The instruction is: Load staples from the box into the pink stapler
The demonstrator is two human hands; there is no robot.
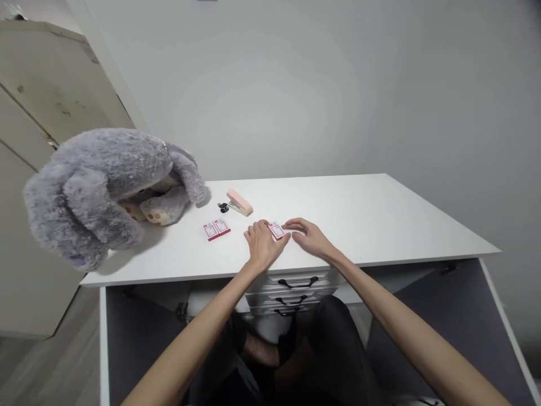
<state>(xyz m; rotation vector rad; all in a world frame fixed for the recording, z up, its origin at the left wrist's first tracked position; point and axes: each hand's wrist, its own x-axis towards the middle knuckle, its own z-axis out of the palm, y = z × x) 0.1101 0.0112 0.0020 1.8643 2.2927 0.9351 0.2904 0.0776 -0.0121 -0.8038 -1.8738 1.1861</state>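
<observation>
A small red-and-white box [276, 230] with a printed label lies on the white tabletop, between my two hands. My left hand [262, 243] rests on the table with its thumb and index finger around the box's near and left sides. Just to the right, my right hand [311, 238] is open, its fingers stretched toward the box and its thumb apart from them. Two matching red-and-white boxes [216, 228] lie side by side to the left. Behind them are a pink stapler [239, 202] and a small black clip-like item [223, 207].
A large grey plush toy [114, 186] takes up the table's left end. Below the white tabletop [359, 208] are drawers with black handles [298, 282], flanked by open cabinet doors [456, 321]. A plain wall [274, 90] stands behind.
</observation>
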